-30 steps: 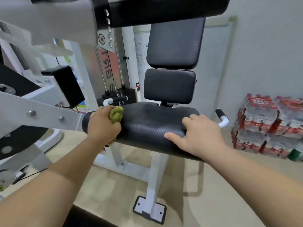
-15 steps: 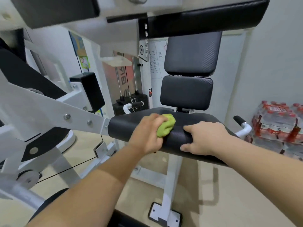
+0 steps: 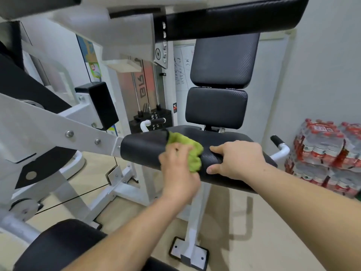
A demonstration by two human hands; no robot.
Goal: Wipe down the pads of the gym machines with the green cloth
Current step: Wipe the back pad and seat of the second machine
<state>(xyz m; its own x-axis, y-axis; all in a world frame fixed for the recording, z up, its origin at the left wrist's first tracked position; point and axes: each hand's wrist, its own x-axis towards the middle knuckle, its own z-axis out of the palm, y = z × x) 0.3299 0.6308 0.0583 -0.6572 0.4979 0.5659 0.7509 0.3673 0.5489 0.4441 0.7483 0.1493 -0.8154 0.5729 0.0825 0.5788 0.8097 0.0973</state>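
A long black roller pad (image 3: 142, 149) on a white machine arm runs across the middle of the view. My left hand (image 3: 178, 173) grips the crumpled green cloth (image 3: 190, 153) and holds it against the pad's front face. Just to the right, my right hand (image 3: 237, 159) rests on the same pad, fingers curled over its top and thumb on its front. Behind it are the black seat (image 3: 224, 134), a small lower back pad (image 3: 215, 107) and a taller upper back pad (image 3: 224, 59).
A white steel arm (image 3: 48, 124) with bolts slants in from the left. Another black pad (image 3: 234, 16) hangs overhead, and one more (image 3: 54, 245) sits near my body at bottom left. Packs of water bottles (image 3: 324, 155) stand against the right wall. The weight stack (image 3: 150, 94) is behind.
My left hand has slid the green cloth rightward along the roller pad, from its left end toward my right hand. My right hand has stayed on the pad.
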